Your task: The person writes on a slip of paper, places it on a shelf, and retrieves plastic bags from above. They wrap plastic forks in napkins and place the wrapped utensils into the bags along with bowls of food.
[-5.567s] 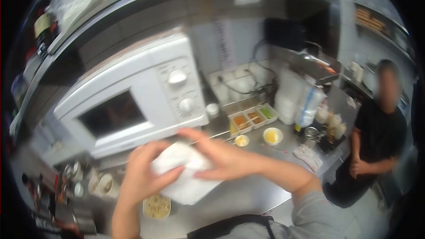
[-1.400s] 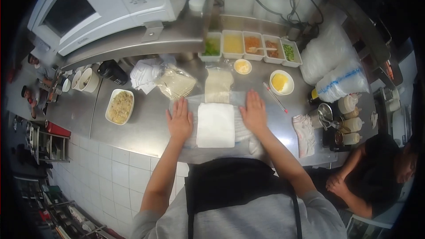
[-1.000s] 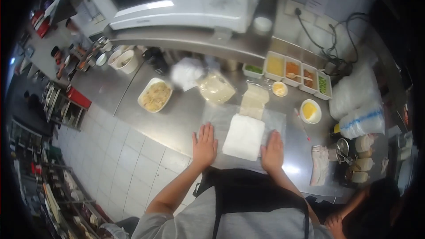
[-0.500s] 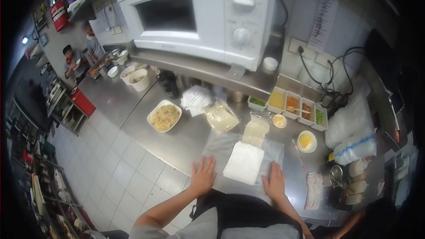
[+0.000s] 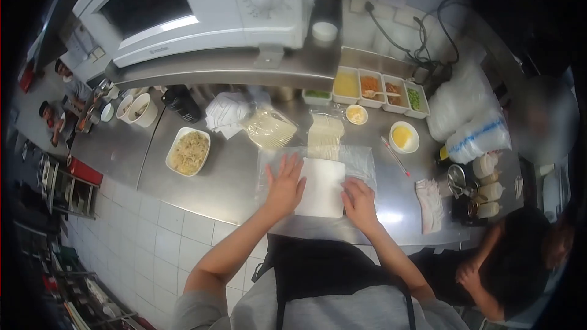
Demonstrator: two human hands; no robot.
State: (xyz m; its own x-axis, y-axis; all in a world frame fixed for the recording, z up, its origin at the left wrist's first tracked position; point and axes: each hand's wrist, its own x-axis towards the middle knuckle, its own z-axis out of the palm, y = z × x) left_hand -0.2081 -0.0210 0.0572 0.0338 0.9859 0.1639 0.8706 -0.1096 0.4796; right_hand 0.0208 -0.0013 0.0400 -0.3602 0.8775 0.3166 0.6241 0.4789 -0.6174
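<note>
From where I stand, the folded white sheet [image 5: 322, 187] is on the table [image 5: 214, 194], right in front of the person, lying flat on a larger piece of clear plastic [image 5: 365, 162]. The left hand [image 5: 283, 186] is flat with its fingers spread over the plastic, thumb side by the sheet's left edge, gripping nothing. The right hand [image 5: 359, 201] has its fingers bent at the sheet's right edge — whether they pinch it, I can't tell.

Just beyond the sheet lies a stack of cream-coloured wrappers [image 5: 325, 134], and to its left a similar pack in clear film [image 5: 271, 127]. Crumpled white paper [image 5: 226, 113] sits beside that pack, and a white bowl [image 5: 169, 162] of pale, chunky food stands well to the left of the hands. On the other side there's a bowl [image 5: 414, 145] with something yellow in it, a thin stick with a red end [image 5: 396, 157] and a folded cloth [image 5: 429, 205]. Behind runs a row of food containers [image 5: 346, 100], with the microwave [image 5: 214, 36] up on a metal shelf [image 5: 220, 77]. Off to the right, another person [image 5: 516, 263] in black is sitting or standing — hands together.
</note>
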